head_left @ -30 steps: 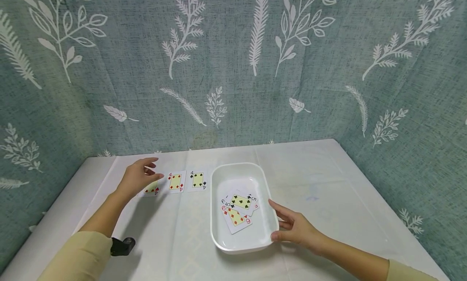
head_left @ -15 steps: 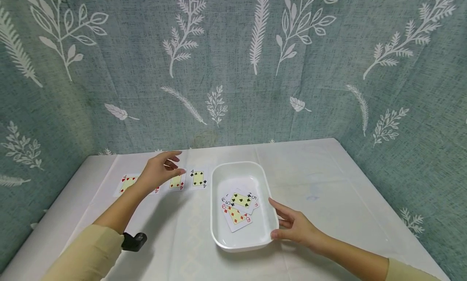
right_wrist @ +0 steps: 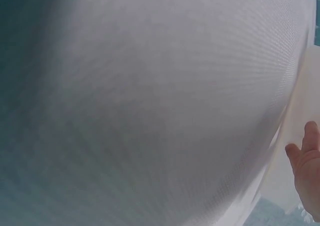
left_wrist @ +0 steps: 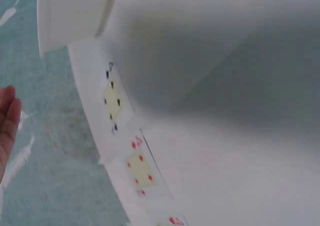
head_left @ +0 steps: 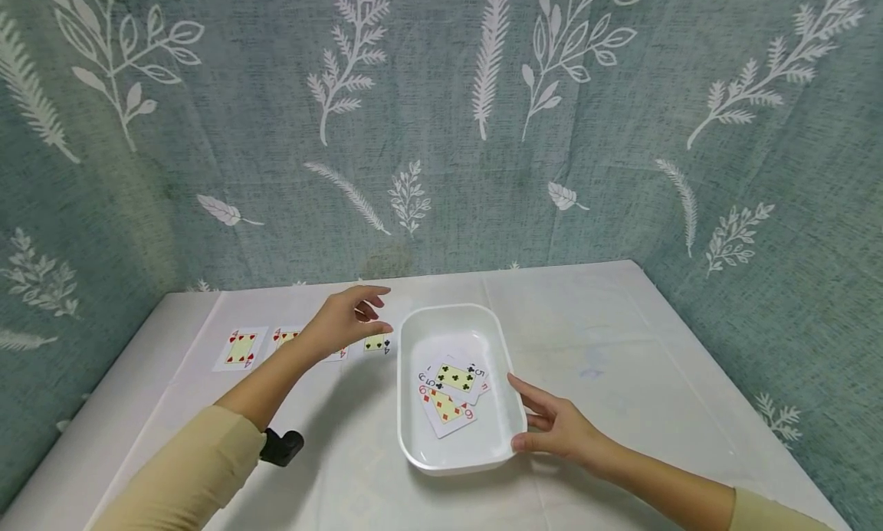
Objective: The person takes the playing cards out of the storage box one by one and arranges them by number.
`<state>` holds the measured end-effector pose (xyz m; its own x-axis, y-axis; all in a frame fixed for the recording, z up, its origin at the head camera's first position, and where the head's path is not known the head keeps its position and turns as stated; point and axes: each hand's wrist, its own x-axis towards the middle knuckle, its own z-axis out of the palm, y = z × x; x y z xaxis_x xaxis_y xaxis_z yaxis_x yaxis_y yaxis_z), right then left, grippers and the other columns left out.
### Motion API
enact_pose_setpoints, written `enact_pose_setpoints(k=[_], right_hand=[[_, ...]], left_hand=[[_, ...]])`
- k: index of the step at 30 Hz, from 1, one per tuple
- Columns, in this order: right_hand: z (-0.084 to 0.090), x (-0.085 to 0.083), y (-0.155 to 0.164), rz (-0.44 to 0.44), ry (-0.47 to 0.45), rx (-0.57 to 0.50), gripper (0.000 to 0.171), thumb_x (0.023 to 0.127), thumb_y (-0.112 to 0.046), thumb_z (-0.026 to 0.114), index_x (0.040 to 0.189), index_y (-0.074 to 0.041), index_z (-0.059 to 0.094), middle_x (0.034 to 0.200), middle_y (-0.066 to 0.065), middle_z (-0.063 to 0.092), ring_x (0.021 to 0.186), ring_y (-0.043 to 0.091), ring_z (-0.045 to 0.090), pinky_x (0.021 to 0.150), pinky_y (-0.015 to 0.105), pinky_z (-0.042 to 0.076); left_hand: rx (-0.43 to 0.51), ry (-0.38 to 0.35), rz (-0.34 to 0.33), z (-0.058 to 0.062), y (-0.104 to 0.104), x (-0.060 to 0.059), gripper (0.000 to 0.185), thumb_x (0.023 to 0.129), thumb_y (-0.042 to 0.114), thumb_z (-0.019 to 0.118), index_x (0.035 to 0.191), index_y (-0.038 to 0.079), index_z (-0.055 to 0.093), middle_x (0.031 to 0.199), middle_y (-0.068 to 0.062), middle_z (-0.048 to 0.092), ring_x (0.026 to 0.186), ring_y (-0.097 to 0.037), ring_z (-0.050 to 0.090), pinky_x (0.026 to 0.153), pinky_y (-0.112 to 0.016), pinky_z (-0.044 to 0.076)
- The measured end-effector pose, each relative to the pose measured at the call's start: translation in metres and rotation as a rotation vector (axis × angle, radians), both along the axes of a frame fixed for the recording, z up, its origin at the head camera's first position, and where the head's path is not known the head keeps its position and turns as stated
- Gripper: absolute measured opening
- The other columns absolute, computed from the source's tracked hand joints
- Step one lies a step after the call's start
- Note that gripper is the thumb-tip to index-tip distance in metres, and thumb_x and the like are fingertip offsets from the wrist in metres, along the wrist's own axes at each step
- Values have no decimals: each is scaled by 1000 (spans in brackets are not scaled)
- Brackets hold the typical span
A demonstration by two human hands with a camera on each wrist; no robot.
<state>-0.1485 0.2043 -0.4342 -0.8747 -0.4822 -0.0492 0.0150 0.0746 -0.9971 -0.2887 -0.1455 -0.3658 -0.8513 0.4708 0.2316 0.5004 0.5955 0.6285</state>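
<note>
My left hand (head_left: pixel 345 322) hovers above a row of playing cards, fingers and thumb parted with nothing between them. Under it the four of clubs (head_left: pixel 376 342) shows only its lower part. The four of diamonds (left_wrist: pixel 141 170) lies beside that card and is mostly hidden by the hand in the head view. Farther left are the four of hearts (head_left: pixel 241 349) and another red four (head_left: pixel 285 336). My right hand (head_left: pixel 562 431) touches the right outer side of a white tray (head_left: pixel 490 435), fingertips and thumb apart. Inside, the five of clubs (head_left: pixel 455 378) overlaps the six of diamonds (head_left: pixel 444 420) and other cards.
A white cloth (head_left: pixel 586 324) covers the table. Patterned green curtain (head_left: pixel 441 171) hangs along the back and sides. A black wrist mount (head_left: pixel 281 447) sticks out from the left sleeve (head_left: pixel 186 473).
My left hand has passed rightward over the row, from the second red four to the four of clubs, uncovering the cards on the left. The right hand and tray have stayed put.
</note>
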Motion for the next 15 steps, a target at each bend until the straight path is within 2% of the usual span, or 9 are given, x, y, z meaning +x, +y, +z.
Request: enact_pose_setpoints(k=[6, 15], right_hand=[[1, 0, 0, -7, -23, -3, 93, 78, -12, 77, 150, -3, 19, 147, 33, 24, 124, 44, 46, 85, 33, 52], [2, 1, 0, -9, -31, -5, 93, 78, -11, 77, 150, -4, 19, 147, 32, 24, 124, 43, 46, 86, 33, 52]], left_hand=[[-24, 11, -111, 0, 17, 2, 60, 79, 19, 77, 132, 5, 53, 105, -11, 62, 88, -19, 63, 79, -34, 53], [-65, -13, -224, -4, 42, 5, 61, 80, 24, 76, 133, 7, 53, 108, -10, 62, 93, -20, 63, 83, -37, 53]])
